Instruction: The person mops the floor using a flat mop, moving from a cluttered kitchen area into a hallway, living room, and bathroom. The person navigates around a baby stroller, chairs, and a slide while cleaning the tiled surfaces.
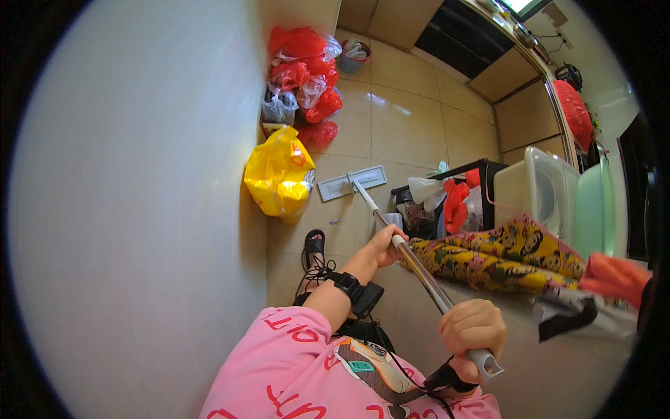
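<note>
A flat mop with a grey-white rectangular head (pixel 333 187) lies against the tiled floor, its long metal pole (pixel 427 279) slanting back toward me. My left hand (pixel 384 246) is closed around the pole partway up, at a white collar. Nearer to me, my right hand (pixel 473 327) wraps the pole close to its upper end, whose grey tip (pixel 488 364) sticks out below the fist. The mop head sits between a yellow plastic bag (pixel 280 174) on the left and a dark crate (pixel 492 185) on the right.
Red plastic bags (pixel 322 73) pile along the left wall, with a small bin (pixel 354 56) beyond. At right, a whitish tub (pixel 551 181) and a green basin (pixel 594 202) stand near a yellow patterned cloth (pixel 488 255). Cabinets (pixel 527 115) line the far right. A small scrap (pixel 335 221) lies on the floor.
</note>
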`<action>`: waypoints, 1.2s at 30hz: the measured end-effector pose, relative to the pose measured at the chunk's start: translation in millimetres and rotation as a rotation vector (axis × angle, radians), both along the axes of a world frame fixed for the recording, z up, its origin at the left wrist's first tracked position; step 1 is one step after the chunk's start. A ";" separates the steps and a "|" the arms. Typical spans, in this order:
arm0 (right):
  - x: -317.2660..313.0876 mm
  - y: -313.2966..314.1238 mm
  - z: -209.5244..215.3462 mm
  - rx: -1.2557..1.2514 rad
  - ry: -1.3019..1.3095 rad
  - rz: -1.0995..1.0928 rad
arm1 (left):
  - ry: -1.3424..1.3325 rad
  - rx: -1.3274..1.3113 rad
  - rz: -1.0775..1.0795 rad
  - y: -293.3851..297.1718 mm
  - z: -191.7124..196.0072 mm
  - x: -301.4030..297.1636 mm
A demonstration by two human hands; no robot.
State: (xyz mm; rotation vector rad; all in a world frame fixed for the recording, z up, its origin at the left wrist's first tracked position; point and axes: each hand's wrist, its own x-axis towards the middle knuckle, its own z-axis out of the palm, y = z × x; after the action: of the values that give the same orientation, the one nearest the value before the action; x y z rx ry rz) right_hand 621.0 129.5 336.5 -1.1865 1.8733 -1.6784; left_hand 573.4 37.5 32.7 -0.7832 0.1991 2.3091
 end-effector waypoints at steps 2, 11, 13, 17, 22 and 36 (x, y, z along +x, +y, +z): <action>40.3 12.9 -5.8 -0.022 0.014 0.016 | 0.008 -0.021 0.007 9.9 -1.1 38.4; 198.9 59.4 3.4 -0.074 0.018 -0.191 | -0.033 -0.088 -0.057 45.9 2.4 198.8; 214.1 70.8 18.1 -0.107 -0.018 -0.254 | -0.030 -0.080 -0.125 50.5 19.5 227.5; 240.7 79.7 36.9 -0.182 -0.051 -0.259 | -0.184 -0.066 -0.160 54.4 47.7 281.3; 265.8 83.0 43.3 -0.210 -0.054 -0.467 | -0.146 -0.090 -0.193 57.1 55.0 309.0; 306.3 66.7 14.9 -0.004 0.015 -0.714 | -0.004 -0.319 -0.250 67.3 23.7 250.1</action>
State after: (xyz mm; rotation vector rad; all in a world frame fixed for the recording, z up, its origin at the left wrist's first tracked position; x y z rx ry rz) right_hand 927.2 196.1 351.4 -0.5380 2.4834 -1.9974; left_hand 823.5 104.8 56.4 -0.8638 0.6395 2.0633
